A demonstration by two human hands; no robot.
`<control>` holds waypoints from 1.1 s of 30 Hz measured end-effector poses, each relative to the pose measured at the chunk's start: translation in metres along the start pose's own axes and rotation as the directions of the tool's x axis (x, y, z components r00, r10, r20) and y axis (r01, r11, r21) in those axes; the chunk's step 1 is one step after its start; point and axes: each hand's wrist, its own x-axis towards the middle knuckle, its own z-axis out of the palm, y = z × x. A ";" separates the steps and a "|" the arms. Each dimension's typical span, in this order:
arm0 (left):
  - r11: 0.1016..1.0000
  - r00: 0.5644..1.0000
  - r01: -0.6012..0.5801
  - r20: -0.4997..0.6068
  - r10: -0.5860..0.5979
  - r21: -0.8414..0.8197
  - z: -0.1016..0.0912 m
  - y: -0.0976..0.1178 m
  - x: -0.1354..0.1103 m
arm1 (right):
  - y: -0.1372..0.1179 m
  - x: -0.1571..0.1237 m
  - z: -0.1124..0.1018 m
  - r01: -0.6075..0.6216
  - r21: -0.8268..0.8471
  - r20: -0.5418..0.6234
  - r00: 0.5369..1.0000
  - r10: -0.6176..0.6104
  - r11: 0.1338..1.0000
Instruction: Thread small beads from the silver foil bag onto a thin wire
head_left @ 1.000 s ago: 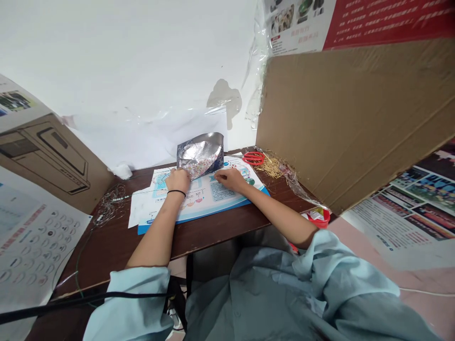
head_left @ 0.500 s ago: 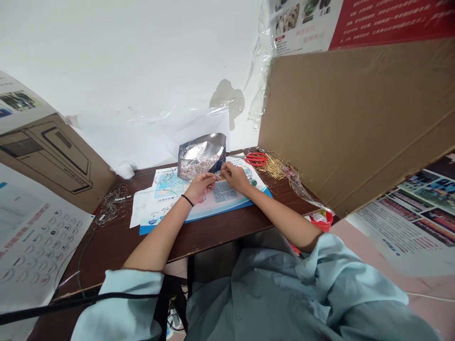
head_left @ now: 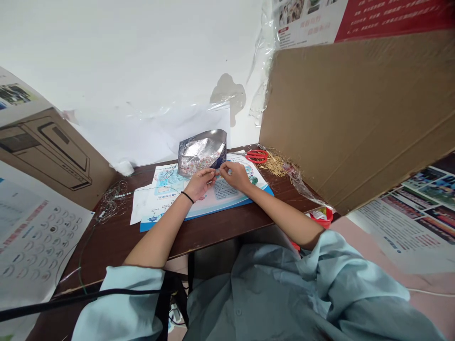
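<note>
My left hand (head_left: 199, 183) and my right hand (head_left: 234, 175) meet fingertip to fingertip above a printed blue-edged sheet (head_left: 199, 201) on the dark wooden table (head_left: 117, 241). Both hands are pinched shut on something tiny that I cannot make out. Just behind them stands an open silver foil bag (head_left: 202, 151) with small pale beads inside. A black band circles my left wrist.
Red-handled scissors (head_left: 256, 155) and a heap of thin golden pins (head_left: 275, 166) lie at the back right. A large cardboard panel (head_left: 355, 113) walls the right side. A tangle of thin wire (head_left: 112, 201) lies at the left. A small red cup (head_left: 322, 216) sits at the table's right edge.
My left hand left the foil bag's mouth and moved right to meet my right hand. Both hands lifted a little off the sheet and pinched together.
</note>
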 end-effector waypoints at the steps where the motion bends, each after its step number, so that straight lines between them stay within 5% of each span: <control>1: 1.000 1.000 -0.005 0.006 0.005 -0.001 0.000 0.000 0.000 | 0.000 0.000 0.000 0.014 -0.004 -0.010 1.000 -0.014 1.000; 33: 0.996 0.999 -0.042 0.026 0.040 0.076 0.002 -0.003 -0.001 | -0.004 -0.001 -0.001 0.017 0.001 0.067 0.998 -0.017 1.000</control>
